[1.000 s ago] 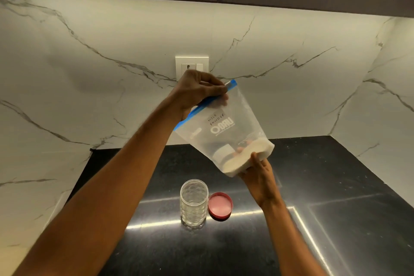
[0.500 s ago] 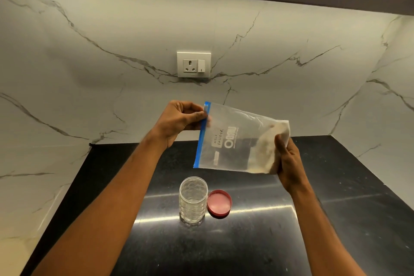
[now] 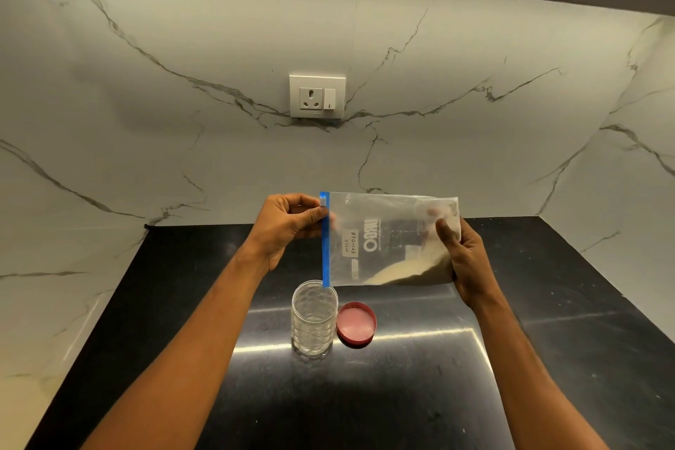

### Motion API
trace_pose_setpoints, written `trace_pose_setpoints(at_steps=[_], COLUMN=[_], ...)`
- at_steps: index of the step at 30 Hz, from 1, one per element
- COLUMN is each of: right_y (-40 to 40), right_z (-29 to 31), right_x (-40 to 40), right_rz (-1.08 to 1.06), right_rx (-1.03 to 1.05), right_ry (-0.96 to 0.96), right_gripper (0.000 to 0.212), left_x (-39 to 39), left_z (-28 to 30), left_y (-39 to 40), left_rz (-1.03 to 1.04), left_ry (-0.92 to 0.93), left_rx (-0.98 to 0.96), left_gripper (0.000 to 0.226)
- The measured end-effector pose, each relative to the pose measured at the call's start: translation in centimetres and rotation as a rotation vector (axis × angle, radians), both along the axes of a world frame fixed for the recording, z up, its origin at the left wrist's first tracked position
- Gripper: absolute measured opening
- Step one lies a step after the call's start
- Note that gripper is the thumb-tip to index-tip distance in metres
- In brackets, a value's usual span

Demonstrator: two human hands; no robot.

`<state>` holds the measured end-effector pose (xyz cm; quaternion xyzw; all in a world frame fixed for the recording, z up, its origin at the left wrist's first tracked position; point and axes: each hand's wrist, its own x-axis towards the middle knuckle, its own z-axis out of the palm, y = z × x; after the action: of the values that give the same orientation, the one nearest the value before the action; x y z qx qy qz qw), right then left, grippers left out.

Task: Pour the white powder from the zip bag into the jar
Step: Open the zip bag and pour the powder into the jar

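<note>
Zip bag [image 3: 387, 241] is limp and light, powder [image 3: 409, 272] slumps low; left hand [image 3: 288, 226] grip pinches the blue zip strip [image 3: 325, 248], right hand [image 3: 462, 256] grip clamps the base. Jar [image 3: 314, 318] is open.

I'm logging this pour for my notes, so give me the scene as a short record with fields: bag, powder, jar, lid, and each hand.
bag: zip bag held on its side above the counter, blue zip strip toward the jar
powder: white powder at the right, lower end
jar: clear jar upright, uncapped, no powder visible
lid: red lid right of the jar
left hand: left hand pinching the zip end
right hand: right hand gripping the bag's bottom
</note>
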<state>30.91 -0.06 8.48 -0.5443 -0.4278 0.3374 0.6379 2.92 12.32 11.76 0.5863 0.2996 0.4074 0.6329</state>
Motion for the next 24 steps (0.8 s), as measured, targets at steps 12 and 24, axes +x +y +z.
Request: trace_pose_setpoints(at_steps=[12, 24], right_y=[0.9, 1.8], right_z=[0.3, 0.9], right_x=[-0.7, -2.3], right_rz=[0.020, 0.027], right_rx=[0.006, 0.105], right_ry=[-0.070, -0.180], right_gripper=[0.027, 0.020], left_x=[-1.8, -3.3], left_z=[-1.6, -3.0], left_y=[-0.7, -1.4], left_rz=[0.039, 0.088], left_ry=[-0.073, -0.169], left_rx=[-0.040, -0.092], left_gripper=[0.022, 0.016])
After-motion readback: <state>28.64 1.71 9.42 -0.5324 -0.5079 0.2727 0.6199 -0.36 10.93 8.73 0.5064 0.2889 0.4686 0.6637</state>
